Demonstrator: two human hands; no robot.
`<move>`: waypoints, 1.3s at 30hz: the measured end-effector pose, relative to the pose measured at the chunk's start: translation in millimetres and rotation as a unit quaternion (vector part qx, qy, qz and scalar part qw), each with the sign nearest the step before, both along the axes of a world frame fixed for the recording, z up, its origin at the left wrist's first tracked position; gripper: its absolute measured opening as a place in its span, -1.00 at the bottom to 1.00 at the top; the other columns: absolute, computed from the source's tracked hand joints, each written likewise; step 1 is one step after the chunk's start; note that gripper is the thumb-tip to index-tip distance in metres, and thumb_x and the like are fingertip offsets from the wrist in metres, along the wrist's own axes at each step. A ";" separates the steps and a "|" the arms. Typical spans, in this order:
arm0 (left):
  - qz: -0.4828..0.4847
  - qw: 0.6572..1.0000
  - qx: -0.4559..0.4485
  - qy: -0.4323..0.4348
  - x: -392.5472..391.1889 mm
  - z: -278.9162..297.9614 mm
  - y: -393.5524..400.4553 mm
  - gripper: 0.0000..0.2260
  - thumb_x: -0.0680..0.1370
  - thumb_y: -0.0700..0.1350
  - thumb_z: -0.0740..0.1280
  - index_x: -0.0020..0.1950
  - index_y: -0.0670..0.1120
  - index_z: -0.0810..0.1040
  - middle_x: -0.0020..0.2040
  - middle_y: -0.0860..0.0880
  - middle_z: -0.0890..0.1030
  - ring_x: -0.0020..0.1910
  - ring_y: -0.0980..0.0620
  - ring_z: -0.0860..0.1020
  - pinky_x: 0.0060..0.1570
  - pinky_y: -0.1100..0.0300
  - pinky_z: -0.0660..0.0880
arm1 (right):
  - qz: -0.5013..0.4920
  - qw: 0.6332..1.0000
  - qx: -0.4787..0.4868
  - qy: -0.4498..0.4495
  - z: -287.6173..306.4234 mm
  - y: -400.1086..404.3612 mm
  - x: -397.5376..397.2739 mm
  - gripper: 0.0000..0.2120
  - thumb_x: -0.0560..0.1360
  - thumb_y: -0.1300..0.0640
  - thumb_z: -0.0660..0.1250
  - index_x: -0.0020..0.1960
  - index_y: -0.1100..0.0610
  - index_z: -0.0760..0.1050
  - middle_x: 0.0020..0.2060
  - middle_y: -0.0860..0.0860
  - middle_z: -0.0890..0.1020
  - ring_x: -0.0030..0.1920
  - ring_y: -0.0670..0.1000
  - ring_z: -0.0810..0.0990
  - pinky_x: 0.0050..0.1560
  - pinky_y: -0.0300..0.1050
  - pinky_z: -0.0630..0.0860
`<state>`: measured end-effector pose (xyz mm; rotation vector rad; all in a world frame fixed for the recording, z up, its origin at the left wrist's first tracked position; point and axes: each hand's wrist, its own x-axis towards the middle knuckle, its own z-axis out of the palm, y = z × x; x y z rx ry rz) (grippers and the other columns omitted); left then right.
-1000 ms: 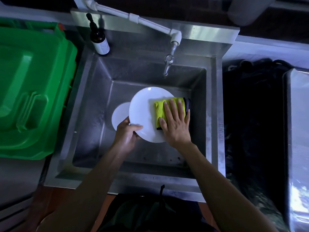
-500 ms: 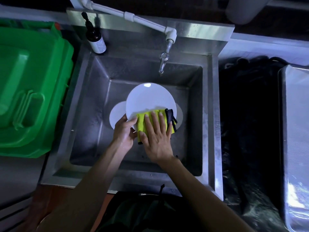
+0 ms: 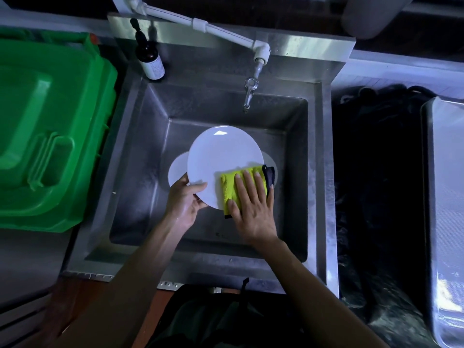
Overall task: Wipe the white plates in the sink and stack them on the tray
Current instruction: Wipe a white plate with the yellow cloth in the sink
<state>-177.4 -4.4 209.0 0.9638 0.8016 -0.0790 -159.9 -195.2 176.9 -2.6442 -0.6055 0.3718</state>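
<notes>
A white plate (image 3: 221, 156) is held above the steel sink (image 3: 140, 156). My left hand (image 3: 184, 202) grips its near-left rim, thumb on top. My right hand (image 3: 252, 204) lies flat with straight fingers on a yellow cloth (image 3: 229, 187) with a black edge, pressing it onto the plate's near-right part. Below the held plate lie more white plates: one (image 3: 177, 169) shows at the left, another sliver (image 3: 270, 159) at the right. A steel tray (image 3: 444, 197) sits at the far right.
A green bin lid (image 3: 45, 136) lies left of the sink. A dark bottle (image 3: 150, 59) stands on the sink's back-left corner. The tap (image 3: 249, 94) hangs over the basin's back. A black bag (image 3: 376, 187) fills the gap between sink and tray.
My right hand has slid the cloth from the plate's near-middle towards its right side. The left hand keeps its grip on the rim.
</notes>
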 end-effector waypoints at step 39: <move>-0.165 0.986 -0.009 -0.023 -8.6 -2.8 9.3 -0.66 0.38 -0.50 0.37 0.03 -0.16 0.68 -0.05 -0.22 0.69 -0.02 -0.19 0.69 -0.13 0.02 0.63 | 0.262 0.956 0.060 -0.115 19.7 19.8 57.8 -0.44 0.71 -0.06 0.04 0.65 0.02 0.00 0.64 0.02 -0.04 0.63 0.14 -0.17 0.50 0.43 -0.05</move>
